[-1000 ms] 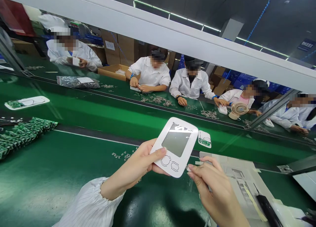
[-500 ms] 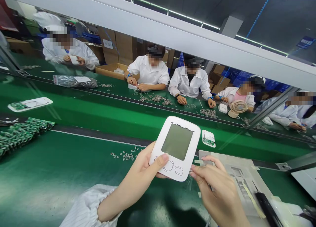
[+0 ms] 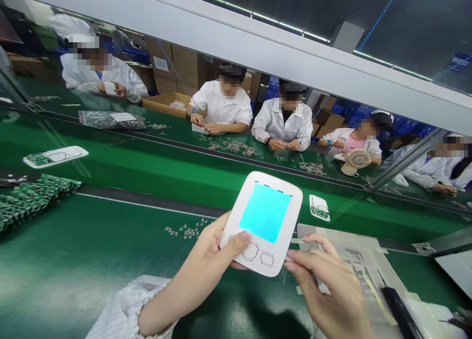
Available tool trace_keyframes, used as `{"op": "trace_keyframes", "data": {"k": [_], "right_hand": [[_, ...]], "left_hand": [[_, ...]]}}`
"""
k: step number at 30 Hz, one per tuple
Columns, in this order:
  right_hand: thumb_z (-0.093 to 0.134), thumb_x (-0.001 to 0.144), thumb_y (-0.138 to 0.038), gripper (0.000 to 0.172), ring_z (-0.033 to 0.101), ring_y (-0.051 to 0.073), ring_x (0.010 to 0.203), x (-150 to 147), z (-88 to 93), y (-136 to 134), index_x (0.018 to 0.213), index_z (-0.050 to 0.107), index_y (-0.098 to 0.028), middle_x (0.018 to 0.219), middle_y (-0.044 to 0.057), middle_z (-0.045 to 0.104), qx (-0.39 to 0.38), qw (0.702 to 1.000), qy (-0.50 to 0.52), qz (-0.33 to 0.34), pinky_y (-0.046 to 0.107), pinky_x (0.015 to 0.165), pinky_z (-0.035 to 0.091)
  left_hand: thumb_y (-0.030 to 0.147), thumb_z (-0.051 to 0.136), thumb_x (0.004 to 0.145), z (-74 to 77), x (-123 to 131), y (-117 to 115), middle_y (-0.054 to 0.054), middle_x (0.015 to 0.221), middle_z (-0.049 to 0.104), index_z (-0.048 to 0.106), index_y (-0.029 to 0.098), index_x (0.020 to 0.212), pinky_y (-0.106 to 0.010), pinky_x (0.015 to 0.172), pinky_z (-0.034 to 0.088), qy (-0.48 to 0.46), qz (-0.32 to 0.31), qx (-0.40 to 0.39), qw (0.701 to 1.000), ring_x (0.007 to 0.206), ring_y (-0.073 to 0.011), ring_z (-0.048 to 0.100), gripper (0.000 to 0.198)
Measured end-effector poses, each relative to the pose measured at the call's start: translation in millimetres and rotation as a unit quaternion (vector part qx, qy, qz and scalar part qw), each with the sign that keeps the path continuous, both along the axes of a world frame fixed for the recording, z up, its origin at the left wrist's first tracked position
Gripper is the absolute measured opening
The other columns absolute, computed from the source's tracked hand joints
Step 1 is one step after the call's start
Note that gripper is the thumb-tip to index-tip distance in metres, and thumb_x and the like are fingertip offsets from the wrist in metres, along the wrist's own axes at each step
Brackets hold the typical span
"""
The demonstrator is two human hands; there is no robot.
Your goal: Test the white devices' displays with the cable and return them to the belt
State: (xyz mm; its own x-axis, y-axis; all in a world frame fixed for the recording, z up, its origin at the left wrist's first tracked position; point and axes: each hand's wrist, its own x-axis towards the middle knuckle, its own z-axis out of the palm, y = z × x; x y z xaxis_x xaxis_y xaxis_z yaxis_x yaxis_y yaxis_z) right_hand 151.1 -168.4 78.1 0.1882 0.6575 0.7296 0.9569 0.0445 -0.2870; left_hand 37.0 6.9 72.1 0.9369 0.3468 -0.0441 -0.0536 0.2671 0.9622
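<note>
Left edge of the frame: a row of green circuit boards (image 3: 37, 201), thin and jagged, packed closely together.
Left, above the boards: a white shell (image 3: 72, 153), flat and round-cornered, with a green board at its left end.
Upper left: a clear plastic bag (image 3: 110, 120), crinkled, a white label on top.
Lower left: my white sleeve (image 3: 127, 307), finely striped, gathered at the cuff over the smooth green bench (image 3: 99, 250).
Centre, left of my wrist's line: small shiny metal clips (image 3: 189, 231), loosely scattered.
My left hand (image 3: 214, 253): wrapped round the device's lower left, thumb pressed on its face.
Device (image 3: 262, 223): just right of centre, held above the bench; smooth white rounded slab, face toward me, long axis rising to the right, screen end up, button end down.
Screen (image 3: 265, 212): flat rectangle glowing cyan; curved button outlines (image 3: 250, 251) below it.
My right hand (image 3: 328, 285): thumb and forefinger close together at the device's lower right edge; whether they pinch anything, I cannot tell.
Right of the device: a second white shell (image 3: 319, 208) bearing a green board.
Lower right: a slim black tool (image 3: 401, 312) with a thin tip.
</note>
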Motion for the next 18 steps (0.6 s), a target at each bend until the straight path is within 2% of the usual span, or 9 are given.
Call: {"op": "trace_keyframes", "data": {"k": [4, 9, 13, 18], "right_hand": [[0.058, 0.083, 0.003, 0.022, 0.047, 0.009, 0.049, 3, -1.5, 0, 0.095, 0.063, -0.015, 0.07, -0.003, 0.068, -0.014, 1.0, -0.009, -0.013, 0.039, 0.086, 0.047], [0.053, 0.087, 0.001, 0.02, 0.054, 0.01, 0.054, 9, -1.6, -4, 0.089, 0.06, -0.018, 0.071, -0.004, 0.067, -0.06, 0.998, -0.015, -0.013, 0.036, 0.088, 0.044], [0.052, 0.086, 0.003, 0.022, 0.056, 0.009, 0.057, 11, 1.0, -8, 0.091, 0.058, -0.017, 0.072, -0.003, 0.067, -0.078, 0.997, -0.015, 0.009, 0.036, 0.086, 0.046], [0.054, 0.084, 0.005, 0.023, 0.057, 0.01, 0.058, 10, 3.4, -9, 0.091, 0.058, -0.016, 0.075, 0.0, 0.069, -0.077, 0.996, -0.017, 0.032, 0.036, 0.083, 0.05]], "left_hand": [[0.041, 0.061, 0.088, 2.7, -2, -8, -0.007, 0.101, 0.07, 0.057, 0.019, 0.122, -0.021, 0.061, 0.054, -0.016, 0.024, 0.003, 1.0, 0.078, -0.0171, 0.065, 0.041], [0.037, 0.058, 0.091, -3.3, -2, -22, -0.006, 0.112, 0.067, 0.059, 0.02, 0.119, -0.026, 0.081, 0.055, -0.059, 0.057, 0.024, 0.996, 0.096, -0.0193, 0.064, 0.033], [0.036, 0.055, 0.093, -10.1, -4, -27, -0.003, 0.117, 0.066, 0.058, 0.023, 0.121, -0.023, 0.083, 0.053, -0.065, 0.06, 0.053, 0.995, 0.102, -0.0183, 0.063, 0.031], [0.036, 0.053, 0.094, -11.3, -7, -27, -0.001, 0.12, 0.064, 0.055, 0.027, 0.124, -0.025, 0.085, 0.053, -0.065, 0.057, 0.076, 0.993, 0.105, -0.0187, 0.061, 0.032]]}}
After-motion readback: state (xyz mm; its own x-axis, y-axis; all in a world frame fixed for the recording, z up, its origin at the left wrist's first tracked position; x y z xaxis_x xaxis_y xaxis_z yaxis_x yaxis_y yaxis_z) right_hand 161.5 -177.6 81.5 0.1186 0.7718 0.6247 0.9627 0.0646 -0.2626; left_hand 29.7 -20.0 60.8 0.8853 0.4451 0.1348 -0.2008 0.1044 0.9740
